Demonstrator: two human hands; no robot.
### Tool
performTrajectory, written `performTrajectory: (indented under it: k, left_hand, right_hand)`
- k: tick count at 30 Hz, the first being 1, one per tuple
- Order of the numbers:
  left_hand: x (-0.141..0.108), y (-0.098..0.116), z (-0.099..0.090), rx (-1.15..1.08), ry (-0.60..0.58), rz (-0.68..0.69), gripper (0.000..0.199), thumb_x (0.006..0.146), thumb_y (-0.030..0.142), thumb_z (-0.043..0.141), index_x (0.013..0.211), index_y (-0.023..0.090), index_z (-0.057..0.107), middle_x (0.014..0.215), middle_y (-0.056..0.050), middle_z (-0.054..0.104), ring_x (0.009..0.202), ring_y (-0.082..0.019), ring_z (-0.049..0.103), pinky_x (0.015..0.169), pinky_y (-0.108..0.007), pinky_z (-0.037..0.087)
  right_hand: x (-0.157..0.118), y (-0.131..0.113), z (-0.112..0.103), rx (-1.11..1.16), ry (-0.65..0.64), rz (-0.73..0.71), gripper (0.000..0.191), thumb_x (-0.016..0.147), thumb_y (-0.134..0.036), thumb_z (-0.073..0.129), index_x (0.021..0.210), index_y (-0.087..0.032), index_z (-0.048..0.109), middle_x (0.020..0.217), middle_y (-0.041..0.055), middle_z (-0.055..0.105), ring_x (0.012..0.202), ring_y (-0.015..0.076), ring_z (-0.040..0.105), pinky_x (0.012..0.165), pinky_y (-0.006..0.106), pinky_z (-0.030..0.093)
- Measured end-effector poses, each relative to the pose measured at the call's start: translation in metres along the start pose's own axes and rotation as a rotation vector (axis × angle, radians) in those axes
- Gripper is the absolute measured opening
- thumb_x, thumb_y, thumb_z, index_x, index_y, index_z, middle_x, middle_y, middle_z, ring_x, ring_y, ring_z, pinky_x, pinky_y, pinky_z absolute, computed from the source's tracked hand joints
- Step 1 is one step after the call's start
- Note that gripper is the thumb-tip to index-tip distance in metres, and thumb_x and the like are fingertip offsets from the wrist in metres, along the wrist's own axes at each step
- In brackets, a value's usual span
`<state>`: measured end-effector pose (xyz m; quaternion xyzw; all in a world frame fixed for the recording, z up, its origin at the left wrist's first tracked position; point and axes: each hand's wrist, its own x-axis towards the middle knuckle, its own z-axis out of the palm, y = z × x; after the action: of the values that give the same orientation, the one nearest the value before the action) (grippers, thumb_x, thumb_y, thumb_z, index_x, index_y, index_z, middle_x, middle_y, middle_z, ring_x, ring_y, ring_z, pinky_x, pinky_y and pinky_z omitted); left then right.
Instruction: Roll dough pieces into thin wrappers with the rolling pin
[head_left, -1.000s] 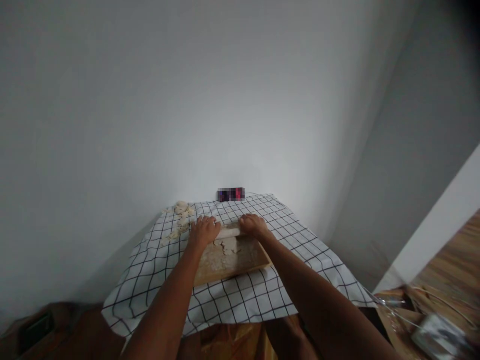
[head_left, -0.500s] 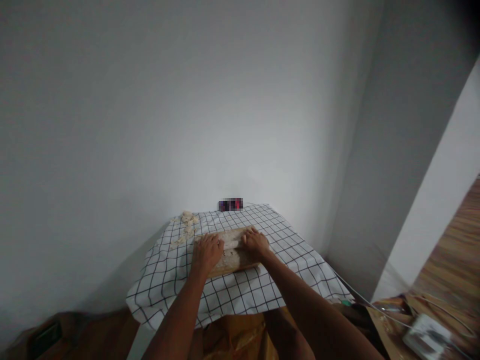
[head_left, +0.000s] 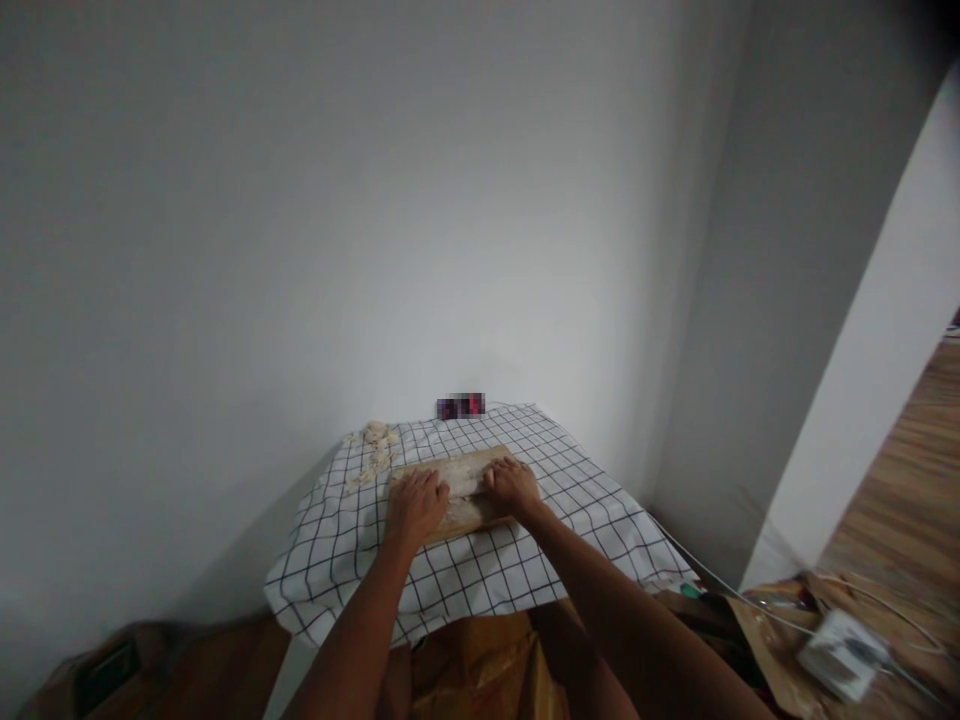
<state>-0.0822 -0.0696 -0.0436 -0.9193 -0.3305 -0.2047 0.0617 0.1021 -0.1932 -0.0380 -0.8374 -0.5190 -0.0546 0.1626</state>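
Note:
A pale wooden board (head_left: 471,468) lies on a table covered by a white cloth with dark grid lines (head_left: 600,515). A whitish layer, perhaps dough or flour, covers part of its top. My left hand (head_left: 417,503) rests on the board's left side, fingers bent over its surface. On the right part of the board, my right hand (head_left: 512,486) has its fingers curled down. Whatever lies beneath the fingers of both hands is too small and hidden to make out. Pale crumbly pieces (head_left: 377,437) are scattered on the cloth behind and left of the board.
A blurred dark and red item (head_left: 461,406) sits at the table's back edge against the wall (head_left: 450,220). At the lower right are a white power strip (head_left: 845,652), cables and brown cardboard. A brown box (head_left: 112,672) stands at the lower left.
The view has shifted slightly. Both hands remain on the board in nearly the same place.

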Motion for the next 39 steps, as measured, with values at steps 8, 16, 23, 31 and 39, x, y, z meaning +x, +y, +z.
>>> performTrajectory:
  k: [8, 16, 23, 31, 39]
  left_hand:
    - [0.029, -0.004, 0.007, 0.062, -0.043, -0.034, 0.049, 0.111, 0.037, 0.039, 0.139, 0.018, 0.074, 0.143, -0.016, 0.075, 0.146, -0.036, 0.059, 0.123, -0.056, 0.044]
    - [0.089, -0.019, 0.019, -0.064, -0.223, -0.203, 0.059, 0.112, 0.05, 0.031, 0.154, 0.024, 0.064, 0.165, -0.01, 0.059, 0.161, -0.038, 0.041, 0.129, -0.067, 0.032]
    - [0.125, -0.029, 0.029, -0.117, -0.278, -0.256, 0.061, 0.111, 0.05, 0.027, 0.15, 0.024, 0.067, 0.165, -0.011, 0.059, 0.16, -0.039, 0.041, 0.127, -0.066, 0.034]
    - [0.129, -0.029, 0.027, -0.097, -0.269, -0.248, 0.058, 0.111, 0.047, 0.027, 0.136, 0.021, 0.073, 0.151, -0.016, 0.069, 0.149, -0.036, 0.053, 0.118, -0.062, 0.045]
    - [0.103, -0.019, 0.019, -0.056, -0.177, -0.239, 0.05, 0.109, 0.041, 0.038, 0.139, 0.021, 0.072, 0.146, -0.015, 0.073, 0.146, -0.036, 0.057, 0.117, -0.058, 0.047]
  right_hand:
    - [0.04, 0.006, 0.001, 0.037, -0.08, 0.03, 0.047, 0.113, -0.034, 0.033, 0.129, -0.021, 0.075, 0.148, 0.0128, 0.07, 0.144, 0.0298, 0.054, 0.117, 0.049, 0.043]
    - [0.098, 0.017, 0.015, 0.063, -0.141, 0.079, 0.051, 0.115, -0.044, 0.03, 0.143, -0.025, 0.068, 0.152, 0.012, 0.067, 0.141, 0.0299, 0.059, 0.112, 0.049, 0.048]
    - [0.134, 0.022, 0.026, 0.09, -0.174, 0.111, 0.051, 0.112, -0.047, 0.034, 0.139, -0.022, 0.07, 0.146, 0.0164, 0.07, 0.136, 0.0323, 0.064, 0.112, 0.051, 0.049]
    - [0.14, 0.022, 0.025, 0.076, -0.202, 0.128, 0.046, 0.11, -0.044, 0.04, 0.137, -0.022, 0.069, 0.145, 0.0178, 0.071, 0.135, 0.0327, 0.066, 0.11, 0.049, 0.05]
    - [0.115, 0.017, 0.021, 0.059, -0.174, 0.144, 0.051, 0.112, -0.045, 0.036, 0.15, -0.025, 0.064, 0.148, 0.0155, 0.07, 0.137, 0.0324, 0.065, 0.112, 0.051, 0.049]
